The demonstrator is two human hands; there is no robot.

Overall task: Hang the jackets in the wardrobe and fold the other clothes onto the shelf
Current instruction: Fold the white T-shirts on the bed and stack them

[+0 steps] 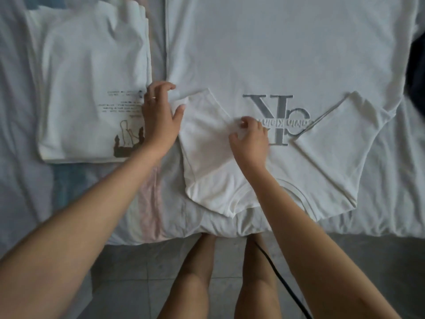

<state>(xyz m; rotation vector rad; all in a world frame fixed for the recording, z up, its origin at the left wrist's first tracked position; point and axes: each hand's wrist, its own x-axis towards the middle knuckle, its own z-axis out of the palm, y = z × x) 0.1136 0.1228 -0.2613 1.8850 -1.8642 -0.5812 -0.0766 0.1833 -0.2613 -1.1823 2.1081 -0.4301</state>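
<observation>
Head view, and we're mid-fold on the white T-shirt (264,54), spread logo-up on the bed (391,180); both sleeves lie turned in over the chest, collar on the near side; the right grip (249,134) pinches the cloth of the turned-in sleeve panel, fingers curled on it; the left grip (161,116) is released, fingers spread, resting on the shirt's side edge; just at its outer side sits a folded printed shirt (92,88), done by the look of it. My read: this is the folding step, roughly halfway; the next move calls for smoothing that panel, then both grips reaching beyond themselves to the far hem and drawing it back toward the collar; slack cloth may wrinkle.
</observation>
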